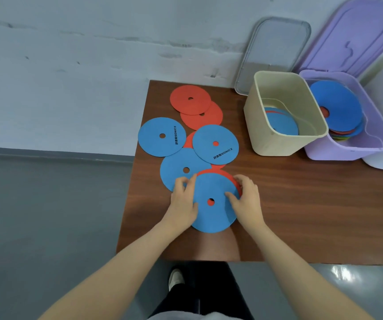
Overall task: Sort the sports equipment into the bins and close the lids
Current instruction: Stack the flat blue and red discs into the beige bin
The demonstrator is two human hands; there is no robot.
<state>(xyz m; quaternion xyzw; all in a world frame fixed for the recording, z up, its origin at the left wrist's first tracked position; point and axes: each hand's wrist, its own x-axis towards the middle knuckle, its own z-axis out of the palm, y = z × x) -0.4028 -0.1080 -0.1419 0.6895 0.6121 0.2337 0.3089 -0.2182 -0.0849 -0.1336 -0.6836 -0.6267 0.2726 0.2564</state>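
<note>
1. Left hand (182,199) and right hand (247,199) grip opposite edges of the nearest blue disc (213,213), fingers curled over its rim; a red disc (222,173) lies directly beneath, its edge showing
2. Loose blue and red discs overlap on the brown surface (301,204) behind the hands
3. Cream bin (285,139) holds blue discs; purple bin (347,151), just beside it, holds a mixed stack topped blue
4. Clear lid (276,49) and purple lid (359,33) lean against the wall
</note>
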